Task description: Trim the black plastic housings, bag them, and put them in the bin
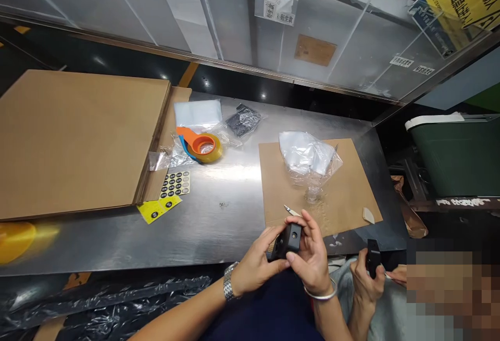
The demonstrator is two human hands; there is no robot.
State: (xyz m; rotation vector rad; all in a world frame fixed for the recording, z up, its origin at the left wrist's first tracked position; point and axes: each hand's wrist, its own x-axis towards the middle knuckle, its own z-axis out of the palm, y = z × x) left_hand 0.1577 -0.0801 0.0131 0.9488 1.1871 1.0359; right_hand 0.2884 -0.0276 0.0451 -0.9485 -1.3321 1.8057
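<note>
Between my two hands, just past the table's front edge, is a small black block-like part (287, 241) with a round hole in one face. My left hand (255, 264) wraps its fingers and thumb round the left side of it. From the right, my right hand (313, 257) grips it with the thumb at the lower edge and the fingers over the top. Just beyond my fingertips, a slim pointed blade-like tool (290, 210) shows its tip; my fingers hide the rest, and I cannot tell whether it is held.
Past my hands lies a cardboard sheet (281, 174) bearing clear plastic bags (304, 153) and a pale chip (367, 215). Leftward are a tape dispenser (199, 144), sticker sheets (176, 184) and stacked cardboard (82, 138). A co-worker's hand (365, 281) holds a black part at right.
</note>
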